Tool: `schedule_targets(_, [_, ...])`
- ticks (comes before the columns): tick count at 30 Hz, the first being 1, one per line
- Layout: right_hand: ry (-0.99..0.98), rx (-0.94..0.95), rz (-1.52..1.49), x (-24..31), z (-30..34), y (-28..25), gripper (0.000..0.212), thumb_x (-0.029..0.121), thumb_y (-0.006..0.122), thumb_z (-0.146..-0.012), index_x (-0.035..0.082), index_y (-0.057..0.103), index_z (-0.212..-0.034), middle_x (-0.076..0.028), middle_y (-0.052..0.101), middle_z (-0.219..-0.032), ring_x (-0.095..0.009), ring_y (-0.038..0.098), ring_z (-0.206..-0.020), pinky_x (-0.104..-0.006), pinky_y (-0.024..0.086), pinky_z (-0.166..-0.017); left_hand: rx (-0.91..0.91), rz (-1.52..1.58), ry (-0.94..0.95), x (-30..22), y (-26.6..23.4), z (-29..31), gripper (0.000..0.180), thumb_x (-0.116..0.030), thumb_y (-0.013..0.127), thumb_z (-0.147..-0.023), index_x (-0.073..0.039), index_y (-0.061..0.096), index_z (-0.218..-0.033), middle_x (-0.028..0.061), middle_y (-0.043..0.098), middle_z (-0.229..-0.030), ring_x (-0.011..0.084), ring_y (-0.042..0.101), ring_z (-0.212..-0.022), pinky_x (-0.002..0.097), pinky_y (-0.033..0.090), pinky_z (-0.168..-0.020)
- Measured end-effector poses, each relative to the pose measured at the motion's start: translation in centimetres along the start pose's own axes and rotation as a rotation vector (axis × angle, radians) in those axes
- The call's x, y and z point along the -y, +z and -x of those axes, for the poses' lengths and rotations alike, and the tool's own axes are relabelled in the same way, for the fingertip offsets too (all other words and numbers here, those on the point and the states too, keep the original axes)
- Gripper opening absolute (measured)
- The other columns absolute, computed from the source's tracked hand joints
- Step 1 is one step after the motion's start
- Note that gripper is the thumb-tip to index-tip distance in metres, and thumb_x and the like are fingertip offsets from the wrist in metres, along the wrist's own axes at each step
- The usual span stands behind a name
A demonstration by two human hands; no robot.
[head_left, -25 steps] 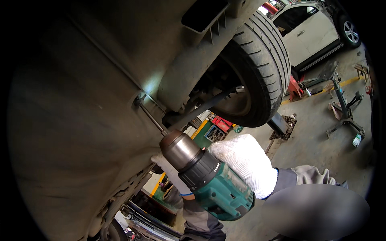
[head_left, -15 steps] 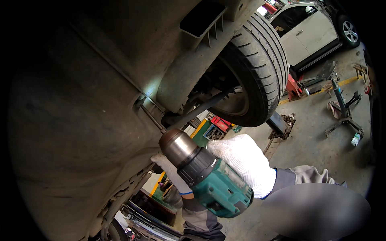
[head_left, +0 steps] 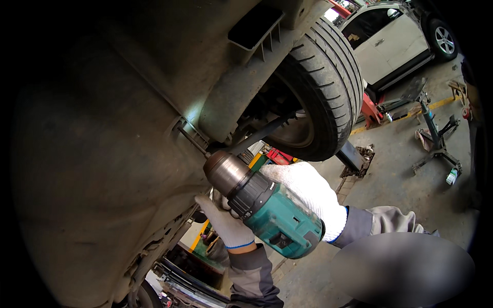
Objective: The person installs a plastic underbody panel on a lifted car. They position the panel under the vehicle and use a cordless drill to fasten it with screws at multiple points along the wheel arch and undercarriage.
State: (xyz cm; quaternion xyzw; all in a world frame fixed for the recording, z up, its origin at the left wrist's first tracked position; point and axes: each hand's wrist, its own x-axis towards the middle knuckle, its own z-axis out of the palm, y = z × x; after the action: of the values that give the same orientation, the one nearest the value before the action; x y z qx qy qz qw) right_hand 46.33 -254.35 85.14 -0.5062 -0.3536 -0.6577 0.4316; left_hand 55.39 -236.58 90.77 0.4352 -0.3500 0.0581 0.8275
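Note:
My right hand (head_left: 310, 192), in a white knit glove, is wrapped round the far side of a teal and black cordless drill (head_left: 285, 220); its grip is hidden behind the body. From the metal chuck a long thin driver shaft (head_left: 192, 139) runs up to a recess in the dark underbody panel (head_left: 118, 174), where its tip cannot be made out. My left hand (head_left: 226, 223), gloved too, is just below the chuck with its thumb stretched toward the panel. Its other fingers are mostly hidden behind the drill, so whether they touch or hold it does not show.
A tyre (head_left: 328, 87) hangs from the raised car above my right hand, with a dark bar (head_left: 264, 134) beside it. A light-coloured car (head_left: 390, 41) stands at the far right. Nearer on the floor are a wheeled stand (head_left: 435, 133) and a lift post (head_left: 354, 156).
The drill's rear end has swung upward slightly, and its chuck is a little higher. My left hand has come closer under the chuck, and more of it shows. My right hand has risen slightly.

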Motion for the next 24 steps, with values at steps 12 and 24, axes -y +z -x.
schedule_targets(12, [-0.073,0.075,0.330,1.1,-1.2,-1.7,0.051,0.020,0.070,-0.072,0.003,0.057,-0.119,-0.014,0.065,-0.086,-0.033,0.066,-0.074,-0.0376,0.053,-0.066,0.263,-0.212,-0.155,9.5,-10.0,3.7,0.041,-0.024,0.036,-0.101,-0.001,0.051,-0.132,0.0185,0.051,-0.137,0.0314,0.052,-0.121,0.0458,0.043,-0.103])
schedule_targets(24, [-0.196,0.106,0.513,1.4,-1.1,-2.7,0.046,0.023,0.064,-0.075,0.004,0.056,-0.116,-0.008,0.062,-0.082,-0.026,0.061,-0.062,-0.0367,0.047,-0.056,0.359,0.234,-0.482,9.6,-10.2,3.3,0.025,-0.028,0.041,-0.101,-0.007,0.052,-0.110,0.0055,0.049,-0.099,0.0164,0.044,-0.083,0.0321,0.040,-0.074])
